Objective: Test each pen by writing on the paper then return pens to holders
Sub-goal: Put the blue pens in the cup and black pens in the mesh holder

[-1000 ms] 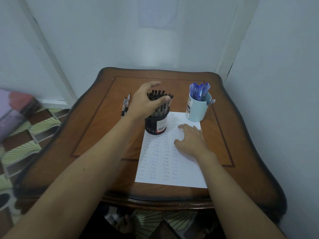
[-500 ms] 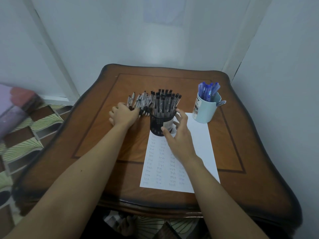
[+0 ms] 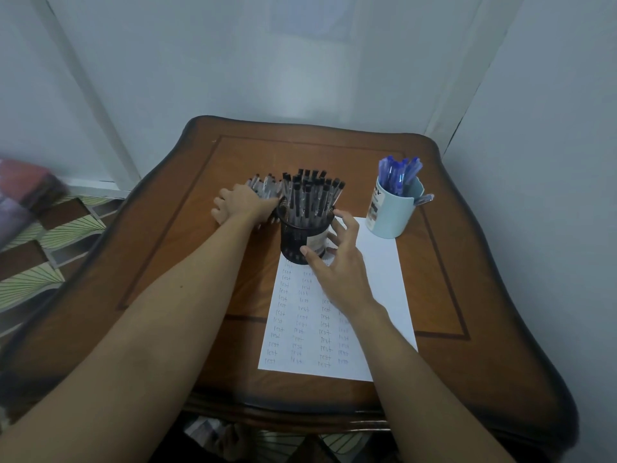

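Note:
A black mesh holder full of black-capped pens stands at the top left corner of the white paper, which carries columns of small handwritten words. My right hand wraps the holder's right side, thumb on its front and fingers spread round it. Left of the holder a bunch of loose black pens lies on the table. My left hand covers their near ends with curled fingers. A light blue cup holding blue pens stands at the paper's top right.
The wooden table has raised, curved edges and sits in a corner between pale walls. Patterned floor tiles and a blurred reddish object lie to the left.
My left hand dropped from the top of the holder onto the loose pens to its left. My right hand left the paper and took hold of the holder. The view shifted slightly.

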Tool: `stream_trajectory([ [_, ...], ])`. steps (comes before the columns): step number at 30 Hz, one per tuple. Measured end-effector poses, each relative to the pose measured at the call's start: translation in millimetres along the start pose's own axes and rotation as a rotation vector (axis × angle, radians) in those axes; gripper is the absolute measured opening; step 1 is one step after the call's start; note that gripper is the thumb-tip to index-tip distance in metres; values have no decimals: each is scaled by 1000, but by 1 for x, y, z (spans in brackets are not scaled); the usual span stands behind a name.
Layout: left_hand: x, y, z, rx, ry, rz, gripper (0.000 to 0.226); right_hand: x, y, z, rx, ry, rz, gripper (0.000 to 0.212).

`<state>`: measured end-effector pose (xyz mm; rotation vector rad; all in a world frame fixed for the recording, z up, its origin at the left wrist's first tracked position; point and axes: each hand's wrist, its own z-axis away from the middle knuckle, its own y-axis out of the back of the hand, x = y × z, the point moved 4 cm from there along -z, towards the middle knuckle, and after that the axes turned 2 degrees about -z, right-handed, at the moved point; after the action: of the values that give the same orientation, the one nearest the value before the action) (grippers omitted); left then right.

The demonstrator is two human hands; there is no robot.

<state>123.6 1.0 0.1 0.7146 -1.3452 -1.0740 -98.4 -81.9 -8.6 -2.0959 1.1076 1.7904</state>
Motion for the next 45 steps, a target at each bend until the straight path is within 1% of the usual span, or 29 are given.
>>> stream_trajectory([
  [4, -7, 2, 0, 19, -37, -25, 62, 3, 0, 0, -9, -6, -4, 77],
  [10, -14, 11, 10, -43, -40, -11, 36, 6, -2, 1, -26, -35, 5, 84],
  [14, -15, 15, 16, -80, -76, -16, 47, 5, 0, 2, -58, -43, 31, 88],
  [15, -16, 16, 18, -81, -83, -16, 46, 5, 0, 3, -73, -45, 49, 89],
  [20, -21, 19, 25, -58, -96, 20, 33, 3, 1, 9, -113, -41, 124, 95],
  [24, -26, 27, 28, -44, -116, 88, 34, 2, 1, 9, -107, -35, 148, 94],
  [29, -32, 34, 35, -121, -90, 9, 27, 2, 1, 10, -102, -40, 157, 94],
  [33, -32, 41, 39, -92, -84, 54, 24, 2, 1, 10, -99, -44, 172, 94],
  [35, -33, 45, 42, -71, -60, 183, 21, 3, 1, 11, -93, -49, 173, 92],
  [36, -34, 46, 43, -76, -18, 313, 21, 3, 1, 11, -91, -51, 177, 93],
  [37, -35, 46, 45, -102, 40, 498, 22, 3, 1, 11, -90, -51, 180, 93],
  [39, -32, 47, 51, -238, 146, 961, 21, 3, 1, 11, -92, -47, 180, 94],
  [40, -28, 47, 55, -315, 173, 1174, 16, 2, 1, 11, -93, -46, 178, 94],
  [41, -24, 48, 57, -359, 194, 1353, 11, 2, 1, 11, -93, -45, 175, 93],
  [43, -17, 49, 61, -369, 246, 1662, 10, 2, 1, 11, -92, -44, 173, 93],
  [45, -8, 48, 64, -299, 289, 1877, 16, 2, 1, 11, -93, -47, 178, 93],
])
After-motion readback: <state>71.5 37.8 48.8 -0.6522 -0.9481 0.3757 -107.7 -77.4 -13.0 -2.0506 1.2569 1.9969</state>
